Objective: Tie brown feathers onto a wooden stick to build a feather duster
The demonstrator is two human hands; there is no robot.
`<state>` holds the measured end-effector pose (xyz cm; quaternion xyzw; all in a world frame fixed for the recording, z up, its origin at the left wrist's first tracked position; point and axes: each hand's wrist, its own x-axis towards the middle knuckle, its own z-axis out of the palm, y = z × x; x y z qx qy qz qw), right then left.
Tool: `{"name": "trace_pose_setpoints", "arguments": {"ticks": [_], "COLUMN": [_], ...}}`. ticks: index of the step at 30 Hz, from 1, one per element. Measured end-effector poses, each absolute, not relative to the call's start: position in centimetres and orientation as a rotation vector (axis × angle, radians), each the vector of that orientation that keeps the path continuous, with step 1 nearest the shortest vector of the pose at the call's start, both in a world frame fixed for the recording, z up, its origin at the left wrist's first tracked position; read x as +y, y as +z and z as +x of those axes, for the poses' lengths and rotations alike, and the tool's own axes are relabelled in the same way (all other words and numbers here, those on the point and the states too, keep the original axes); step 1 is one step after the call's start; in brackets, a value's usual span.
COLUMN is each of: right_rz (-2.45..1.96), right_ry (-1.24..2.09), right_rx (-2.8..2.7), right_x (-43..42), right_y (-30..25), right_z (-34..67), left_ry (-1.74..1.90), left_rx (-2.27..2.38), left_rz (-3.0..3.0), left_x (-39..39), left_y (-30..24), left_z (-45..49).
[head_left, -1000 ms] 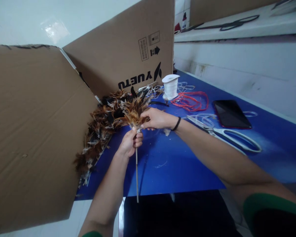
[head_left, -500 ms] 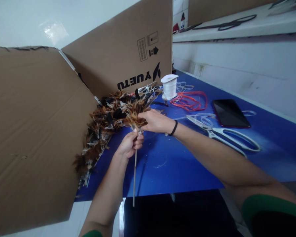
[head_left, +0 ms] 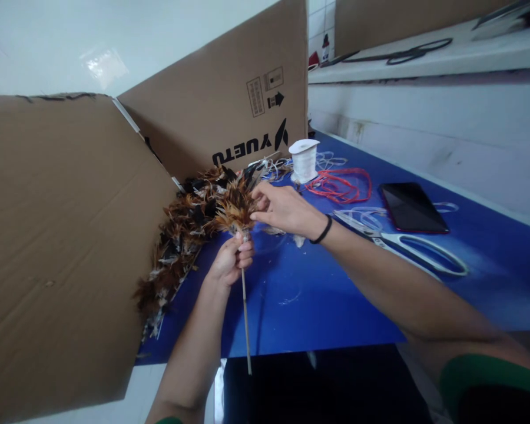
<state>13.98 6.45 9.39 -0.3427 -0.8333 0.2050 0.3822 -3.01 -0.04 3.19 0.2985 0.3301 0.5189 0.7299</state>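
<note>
The tall white spool wound with pale thread stands upright on the smooth blue desk. To its left and nearer the wearer is a bushy bundle of brown, golden and black feathers, set at the top of a thin, pale, straight stick. The left hand is clamped around the stick just under the feathers, thumb uppermost — the stick's lower end hangs past the desk's near edge. The right hand, between the spool and the wearer, has its curled fingers and thumb at the bundle's right side; whether they pinch a feather I cannot tell. A stretchy black band circles that wrist.

Left of the spool, a long heap of loose dark and brown feathers lies along two upright brown cardboard panels (one bears inverted black lettering). Just right of the spool is a tangled red cord; farther right rests a flat black phone with a red edge — and, nearer the wearer, large metal scissors with pale looped handles, partly behind the right forearm.
</note>
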Motion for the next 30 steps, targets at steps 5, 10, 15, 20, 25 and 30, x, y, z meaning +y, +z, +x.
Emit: {"name": "trace_pose_setpoints", "arguments": {"ticks": [5,10,15,20,25,30], "right_rz": [-0.988,-1.032,-0.707,-0.525,-0.543,-0.635], "right_ry": [0.481,0.869,1.853,2.206,2.296,2.154], "right_rx": [-2.215,-2.419,-1.874,-1.429,-1.235,-1.191], "right_x": [5.0,5.6,6.2,5.9,5.8,5.5], "right_y": [11.1,8.4,5.0,4.5,4.3,4.0], "right_z": [15.0,12.6,10.2,9.5,9.1,8.7], "left_ry": [1.2,1.29,1.244,1.14,1.094,1.075], "left_rx": [0.691,0.814,0.851,0.809,0.75,0.733], "left_rz": [0.635,0.64,0.684,0.724,0.715,0.681], "left_x": [0.0,-0.1,-0.4,-0.9,-0.9,-0.9], "left_y": [3.4,3.4,3.5,3.5,3.3,3.2], "left_z": [-3.6,-3.4,-2.6,-2.1,-2.0,-2.0]}}
